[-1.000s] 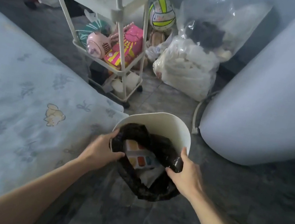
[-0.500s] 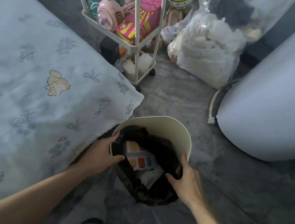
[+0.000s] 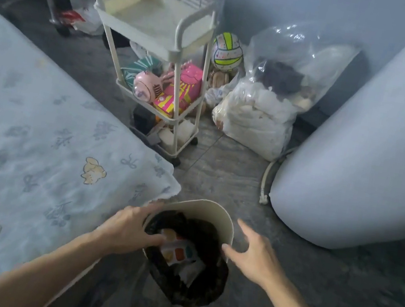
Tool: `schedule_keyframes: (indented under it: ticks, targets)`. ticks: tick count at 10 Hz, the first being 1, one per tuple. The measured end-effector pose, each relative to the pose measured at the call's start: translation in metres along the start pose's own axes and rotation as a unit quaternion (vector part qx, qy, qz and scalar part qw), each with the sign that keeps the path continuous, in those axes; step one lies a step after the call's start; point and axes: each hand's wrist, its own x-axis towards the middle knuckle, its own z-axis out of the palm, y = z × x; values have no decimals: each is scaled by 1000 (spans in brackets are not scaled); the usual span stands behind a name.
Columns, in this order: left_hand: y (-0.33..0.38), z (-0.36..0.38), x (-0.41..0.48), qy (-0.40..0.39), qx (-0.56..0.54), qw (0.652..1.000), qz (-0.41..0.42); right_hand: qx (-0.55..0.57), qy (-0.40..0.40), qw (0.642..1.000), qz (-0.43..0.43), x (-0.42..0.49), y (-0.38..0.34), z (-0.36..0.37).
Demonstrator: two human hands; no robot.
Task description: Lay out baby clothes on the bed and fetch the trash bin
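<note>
The cream trash bin [image 3: 203,205] stands on the grey floor at the corner of the bed [image 3: 36,140]. It has a black liner, and a white package with coloured squares lies inside. My left hand [image 3: 128,229] grips the bin's left rim, thumb inside and fingers outside. Just off the right rim, my right hand [image 3: 252,254] has its fingers spread, only the thumb tip near the edge. The bed carries a pale blue sheet printed with small animals. No baby clothes show on the part of the bed in view.
A white three-tier cart [image 3: 159,37] with toys stands beyond the bed corner. Behind it are a ball [image 3: 226,52] and a clear plastic bag [image 3: 262,112] of white stuff. A large white cylinder [image 3: 362,160] leans at the right, a hose [image 3: 267,181] at its base.
My right hand has come off the bin's right rim and spread its fingers. My left hand keeps its grip. The view has tilted up, showing the cart's top shelf.
</note>
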Motion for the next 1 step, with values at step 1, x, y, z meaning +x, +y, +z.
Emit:
schedule_keyframes:
  ticks: [1]
  targets:
    - [48,-77,-5,39,-35,999,1,2,53,999,-11,-15,-62,-76]
